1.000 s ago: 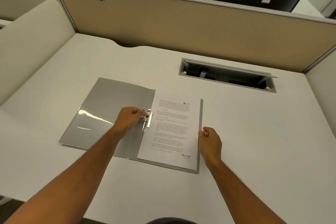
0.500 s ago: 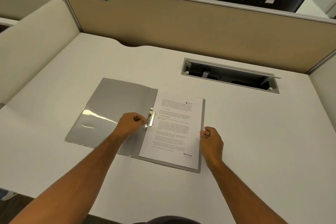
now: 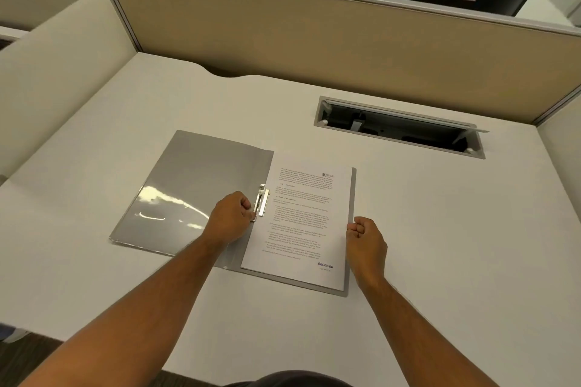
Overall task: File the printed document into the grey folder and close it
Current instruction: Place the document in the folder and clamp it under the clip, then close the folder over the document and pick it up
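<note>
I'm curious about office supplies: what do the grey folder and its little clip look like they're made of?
The grey folder looks like smooth plastic: its open left cover is glossy and throws bright streaks of reflected light, though coated card can't be ruled out. The clip by the left hand appears to be polished metal, silvery and shiny. The printed document is plain matte white paper.

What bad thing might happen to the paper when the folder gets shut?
The left hand is at the metal clip; if the clip isn't fully pressed down, the printed document may slip. The right hand sits at the page's edge, so the grey folder cover swinging over could crease the paper.
</note>
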`<state>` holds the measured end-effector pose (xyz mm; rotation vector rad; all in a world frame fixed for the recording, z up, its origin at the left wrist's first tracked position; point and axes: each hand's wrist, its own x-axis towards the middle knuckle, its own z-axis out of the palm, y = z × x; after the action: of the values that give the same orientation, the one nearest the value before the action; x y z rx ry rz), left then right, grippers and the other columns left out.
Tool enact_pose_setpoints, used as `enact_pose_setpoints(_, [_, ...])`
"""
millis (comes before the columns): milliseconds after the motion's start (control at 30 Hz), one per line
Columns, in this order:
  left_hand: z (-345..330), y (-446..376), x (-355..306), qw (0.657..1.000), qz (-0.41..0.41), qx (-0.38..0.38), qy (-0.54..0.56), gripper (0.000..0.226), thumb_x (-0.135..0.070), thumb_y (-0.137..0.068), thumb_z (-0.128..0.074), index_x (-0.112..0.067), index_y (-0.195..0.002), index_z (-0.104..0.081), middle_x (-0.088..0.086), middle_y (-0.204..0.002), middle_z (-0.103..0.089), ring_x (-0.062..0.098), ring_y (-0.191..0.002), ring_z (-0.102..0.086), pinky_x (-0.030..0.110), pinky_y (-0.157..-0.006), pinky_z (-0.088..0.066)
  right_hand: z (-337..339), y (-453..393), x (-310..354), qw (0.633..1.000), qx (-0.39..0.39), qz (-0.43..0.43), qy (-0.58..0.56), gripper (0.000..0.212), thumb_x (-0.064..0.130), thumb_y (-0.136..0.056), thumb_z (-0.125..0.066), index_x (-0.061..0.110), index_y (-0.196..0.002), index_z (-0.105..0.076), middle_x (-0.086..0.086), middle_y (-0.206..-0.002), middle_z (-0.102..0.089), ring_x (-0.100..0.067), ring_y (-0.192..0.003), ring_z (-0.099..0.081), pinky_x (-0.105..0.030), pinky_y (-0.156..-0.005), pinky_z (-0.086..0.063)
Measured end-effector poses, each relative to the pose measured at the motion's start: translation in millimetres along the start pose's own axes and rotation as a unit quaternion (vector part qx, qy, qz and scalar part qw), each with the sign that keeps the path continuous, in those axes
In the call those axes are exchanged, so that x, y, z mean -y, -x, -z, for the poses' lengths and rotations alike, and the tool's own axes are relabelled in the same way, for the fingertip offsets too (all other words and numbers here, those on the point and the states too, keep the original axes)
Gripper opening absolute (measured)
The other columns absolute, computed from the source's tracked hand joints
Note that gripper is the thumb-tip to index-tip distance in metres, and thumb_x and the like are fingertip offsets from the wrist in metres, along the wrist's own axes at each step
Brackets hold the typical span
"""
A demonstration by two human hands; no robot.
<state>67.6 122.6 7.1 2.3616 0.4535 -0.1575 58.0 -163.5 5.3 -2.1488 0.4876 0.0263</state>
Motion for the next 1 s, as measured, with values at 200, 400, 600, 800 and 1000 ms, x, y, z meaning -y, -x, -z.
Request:
enact_pose_setpoints(200, [3.7,-2.9,4.2,1.000,-0.014,0.013,0.014,0.003,-0.010,-0.090,-0.064,-0.013,-0.091,-0.062,-0.004,-0.082,-0.065,0.010,-0.072,-0.061,0.018,-0.060,-0.044,0.5,-0.8,-0.7,1.000,0.004,-0.001,0.001,0.022,0.018,-0.099,-0.052,0.018,-0.120,-0.059,0.010,-0.102,-0.059,-0.014,-0.090,-0.060,-0.023,-0.077,-0.047])
enact_pose_setpoints(400, [8.3,-6.8,10.2,0.999,-0.017,0.026,0.027,0.009,-0.011,-0.093,-0.061,-0.019,-0.095,-0.066,-0.008,-0.087,-0.065,0.008,-0.081,-0.064,0.013,-0.064,-0.042,2.8,-0.9,-1.4,1.000,0.012,-0.001,0.000,0.022,0.020,-0.100,-0.053,0.018,-0.121,-0.059,0.008,-0.105,-0.060,-0.016,-0.092,-0.060,-0.025,-0.079,-0.049])
enact_pose_setpoints(600, [31.9,-6.2,27.4,0.990,0.017,-0.133,0.040,0.020,-0.011,-0.095,-0.061,-0.004,-0.113,-0.069,0.015,-0.114,-0.065,0.027,-0.100,-0.064,0.028,-0.087,-0.047,6.2,-2.6,-3.7,1.000,0.013,0.002,-0.003,0.022,0.020,-0.099,-0.054,0.017,-0.121,-0.059,0.007,-0.104,-0.062,-0.014,-0.092,-0.060,-0.024,-0.076,-0.046])
enact_pose_setpoints(800, [89.1,-13.7,64.3,0.964,0.161,-0.205,-0.053,0.048,-0.022,-0.092,-0.062,-0.008,-0.137,-0.051,0.022,-0.145,-0.044,0.042,-0.137,-0.036,0.058,-0.108,-0.035,5.5,-1.1,-2.8,1.000,0.018,-0.001,0.001,0.023,0.021,-0.100,-0.052,0.017,-0.122,-0.059,0.004,-0.107,-0.063,-0.018,-0.096,-0.061,-0.029,-0.081,-0.049])
enact_pose_setpoints(1000, [122.5,-23.5,76.1,0.948,0.262,-0.173,-0.055,0.051,-0.030,-0.094,-0.058,-0.003,-0.136,-0.046,0.025,-0.141,-0.050,0.043,-0.133,-0.044,0.057,-0.108,-0.037,4.1,2.5,-0.2,0.999,0.035,-0.003,-0.003,0.027,0.021,-0.100,-0.051,0.019,-0.127,-0.056,0.007,-0.110,-0.059,-0.018,-0.100,-0.059,-0.035,-0.089,-0.052])
